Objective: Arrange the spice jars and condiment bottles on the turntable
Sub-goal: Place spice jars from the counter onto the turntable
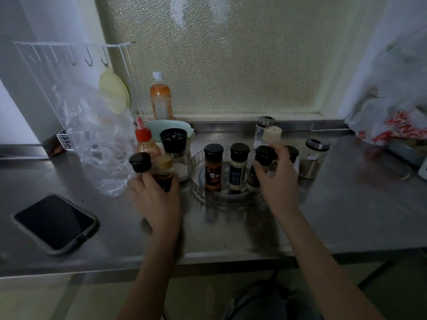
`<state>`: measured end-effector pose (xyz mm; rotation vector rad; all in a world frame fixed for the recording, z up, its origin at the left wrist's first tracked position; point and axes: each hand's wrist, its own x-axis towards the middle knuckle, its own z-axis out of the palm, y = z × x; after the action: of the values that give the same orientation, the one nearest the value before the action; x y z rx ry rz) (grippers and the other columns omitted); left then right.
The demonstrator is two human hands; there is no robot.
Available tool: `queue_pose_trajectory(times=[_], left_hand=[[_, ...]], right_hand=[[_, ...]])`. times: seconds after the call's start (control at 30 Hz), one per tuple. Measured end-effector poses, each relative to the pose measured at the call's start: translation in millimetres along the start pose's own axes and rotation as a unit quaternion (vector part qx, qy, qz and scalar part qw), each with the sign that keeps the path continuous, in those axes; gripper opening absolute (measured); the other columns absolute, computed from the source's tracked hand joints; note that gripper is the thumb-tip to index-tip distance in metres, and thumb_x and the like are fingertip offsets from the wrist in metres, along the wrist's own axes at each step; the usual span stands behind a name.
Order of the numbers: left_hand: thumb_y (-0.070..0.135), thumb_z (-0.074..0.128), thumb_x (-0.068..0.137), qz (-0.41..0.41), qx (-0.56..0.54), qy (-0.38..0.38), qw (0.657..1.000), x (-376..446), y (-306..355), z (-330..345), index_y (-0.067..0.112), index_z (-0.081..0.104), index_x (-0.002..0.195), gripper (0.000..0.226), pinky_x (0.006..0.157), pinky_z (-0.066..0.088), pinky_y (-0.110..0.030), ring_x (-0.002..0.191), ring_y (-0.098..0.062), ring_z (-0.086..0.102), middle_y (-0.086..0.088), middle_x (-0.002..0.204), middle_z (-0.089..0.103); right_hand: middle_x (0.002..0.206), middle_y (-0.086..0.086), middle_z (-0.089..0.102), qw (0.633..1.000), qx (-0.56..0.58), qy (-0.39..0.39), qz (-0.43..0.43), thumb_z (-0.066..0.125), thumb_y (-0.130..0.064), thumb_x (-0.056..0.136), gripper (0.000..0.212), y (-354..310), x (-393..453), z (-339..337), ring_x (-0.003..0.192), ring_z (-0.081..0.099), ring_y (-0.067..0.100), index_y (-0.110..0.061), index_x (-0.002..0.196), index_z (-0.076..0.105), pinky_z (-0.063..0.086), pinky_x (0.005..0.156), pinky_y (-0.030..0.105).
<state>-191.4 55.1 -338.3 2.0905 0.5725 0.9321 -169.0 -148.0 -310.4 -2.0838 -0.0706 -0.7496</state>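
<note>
A clear round turntable (196,181) sits mid-counter with three black-capped spice jars on it: an orange one (213,169), a pale one (238,168) and a dark one (260,167). My right hand (277,179) grips that dark jar at the turntable's right side; a beige-capped jar (272,134) shows above my fingers. My left hand (157,199) is closed around a dark black-capped bottle (140,162) left of the turntable, touching a yellow-capped sauce bottle (165,169). A red-capped squeeze bottle (144,139) and a black-topped grinder (173,140) stand just behind.
Two steel-lidded glass jars (314,158) (263,128) stand right of and behind the turntable. A phone (55,221) lies at the left front. A crumpled clear bag (99,139), a drink bottle (160,98), a wire rack (69,54) and a plastic bag (392,116) line the back.
</note>
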Motion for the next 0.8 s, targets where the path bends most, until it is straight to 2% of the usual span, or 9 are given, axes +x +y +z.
queue_pose_trajectory(times=[0.07, 0.13, 0.2, 0.33, 0.5, 0.6, 0.67, 0.73, 0.8], left_hand=[[0.021, 0.066, 0.084, 0.023, -0.055, 0.021, 0.998, -6.2, 8.2, -8.0, 0.000, 0.052, 0.109, 0.035, 0.079, 0.026, -0.015, 0.104, -0.030, 0.045, -0.020, 0.114, 0.050], [0.017, 0.066, 0.084, 0.053, -0.139, 0.012, 0.989, -16.5, 17.9, -14.1, 0.003, 0.051, 0.111, 0.034, 0.076, 0.031, -0.004, 0.095, -0.011, 0.043, -0.010, 0.111, 0.046], [0.018, 0.067, 0.080, 0.096, -0.214, -0.019, 0.972, -24.0, 23.0, -13.6, 0.011, 0.050, 0.106, 0.031, 0.080, 0.041, -0.008, 0.086, -0.003, 0.046, -0.004, 0.107, 0.046], [0.020, 0.071, 0.076, 0.198, -0.202, -0.080, 0.956, -29.1, 33.4, 2.9, 0.018, 0.053, 0.096, 0.027, 0.070, 0.040, -0.003, 0.081, 0.014, 0.048, 0.008, 0.089, 0.050], [0.021, 0.073, 0.078, 0.186, -0.145, -0.180, 0.955, -26.0, 32.2, 27.8, 0.024, 0.053, 0.091, 0.025, 0.064, 0.037, -0.003, 0.074, -0.006, 0.050, 0.002, 0.090, 0.056], [0.023, 0.074, 0.078, 0.169, -0.130, -0.166, 0.963, -22.1, 26.1, 34.8, 0.019, 0.054, 0.087, 0.022, 0.060, 0.035, -0.009, 0.075, -0.015, 0.051, -0.002, 0.084, 0.055], [0.023, 0.074, 0.078, 0.179, -0.117, -0.161, 0.963, -21.1, 24.5, 35.4, 0.014, 0.057, 0.092, 0.024, 0.067, 0.036, -0.019, 0.084, -0.020, 0.053, -0.002, 0.088, 0.055], [0.022, 0.073, 0.077, 0.184, -0.107, -0.142, 0.967, -21.5, 20.5, 30.9, 0.011, 0.057, 0.104, 0.033, 0.076, 0.039, -0.028, 0.095, -0.022, 0.052, -0.004, 0.097, 0.057], [0.014, 0.068, 0.077, 0.164, -0.139, -0.044, 0.976, -22.3, 17.6, 16.7, 0.009, 0.054, 0.106, 0.033, 0.077, 0.043, -0.033, 0.095, -0.024, 0.053, -0.009, 0.100, 0.056]], right_hand=[[0.115, 0.006, 0.062, 1.000, 0.011, -0.007, 0.016, 0.064, -0.028, 0.085, 0.048, -0.8, -2.5, 3.8, 0.102, 0.059, 0.017, -0.019, 0.125, 0.041, 0.049, 0.084, 0.028], [0.108, -0.001, 0.060, 1.000, 0.007, -0.014, 0.023, 0.063, -0.034, 0.084, 0.049, -3.4, -9.8, 6.9, 0.097, 0.060, 0.016, -0.021, 0.124, 0.040, 0.052, 0.082, 0.033], [0.109, -0.005, 0.058, 0.999, 0.017, -0.018, 0.031, 0.062, -0.037, 0.085, 0.051, -5.8, -21.4, 11.6, 0.097, 0.058, 0.011, -0.019, 0.126, 0.037, 0.048, 0.079, 0.025], [0.127, 0.003, 0.057, 0.997, 0.035, -0.043, 0.049, 0.063, -0.030, 0.085, 0.053, -7.5, -40.1, 22.6, 0.105, 0.053, 0.004, -0.022, 0.128, 0.034, 0.036, 0.074, 0.000], [0.122, 0.001, 0.056, 0.998, 0.048, -0.037, 0.033, 0.062, -0.031, 0.085, 0.050, -7.4, -43.9, 13.3, 0.105, 0.055, 0.009, -0.022, 0.127, 0.037, 0.045, 0.081, 0.015], [0.115, 0.007, 0.056, 0.994, 0.014, 0.103, 0.012, 0.061, -0.024, 0.086, 0.041, 1.0, -29.5, -10.0, 0.103, 0.055, 0.019, -0.014, 0.122, 0.045, 0.052, 0.086, 0.037], [0.120, 0.016, 0.054, 0.987, -0.023, 0.157, 0.032, 0.063, -0.019, 0.084, 0.048, 15.5, -9.1, -23.3, 0.112, 0.051, 0.028, -0.006, 0.125, 0.043, 0.046, 0.095, 0.048], [0.130, 0.017, 0.051, 0.989, -0.033, 0.122, 0.083, 0.066, -0.023, 0.081, 0.062, 29.9, 11.0, -28.8, 0.120, 0.048, 0.030, -0.006, 0.133, 0.036, 0.043, 0.102, 0.047], [0.129, 0.015, 0.053, 0.993, -0.035, 0.059, 0.093, 0.069, -0.029, 0.079, 0.067, 39.8, 23.4, -26.7, 0.118, 0.051, 0.028, -0.009, 0.134, 0.034, 0.045, 0.098, 0.040]])
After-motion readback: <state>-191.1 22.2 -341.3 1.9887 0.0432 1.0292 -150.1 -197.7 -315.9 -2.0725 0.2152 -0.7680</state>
